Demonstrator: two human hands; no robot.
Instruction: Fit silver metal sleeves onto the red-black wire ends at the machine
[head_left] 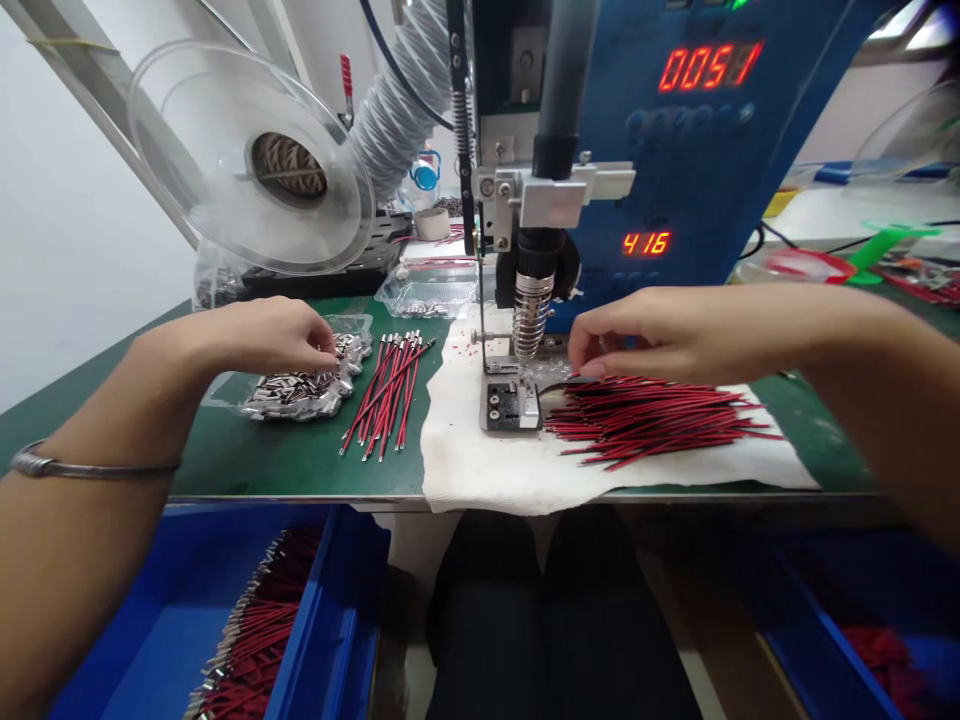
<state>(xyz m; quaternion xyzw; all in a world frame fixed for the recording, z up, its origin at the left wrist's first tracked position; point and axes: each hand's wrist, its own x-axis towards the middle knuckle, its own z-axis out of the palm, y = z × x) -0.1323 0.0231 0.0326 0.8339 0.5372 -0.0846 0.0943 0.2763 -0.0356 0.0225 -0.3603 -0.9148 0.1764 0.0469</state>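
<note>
The person sits at a green bench [300, 470] with both arms stretched forward. The left hand [262, 335], out at ten o'clock from the seated body, rests on a heap of small metal parts [300, 390] lying in clear plastic; its fingers [319, 355] are pinched together among the top pieces, though I cannot tell whether a piece is actually held. A thin bangle [82, 466] circles that wrist. Just beside the heap, toward three o'clock from it, lies a small bundle of red and black wires [386, 390] with metal ends.

The right hand [645, 335], at about one o'clock, hovers over a wide pile of red and black wires [652, 420] spread on a white cloth [495, 470]. Its fingers [592, 360] are curled down, the tips touching the top wires at the pile's upper left edge, closed on a few strands or nearly so.

Between the two hands stands a blue machine [675, 170] whose spring-wrapped nozzle [530, 320] points down at a small metal fixture [510, 405] on the cloth, touching the pile's left end. A clear reel [251, 160] stands at eleven o'clock. A blue bin [330, 620] with more wires sits below the bench edge at seven o'clock.
</note>
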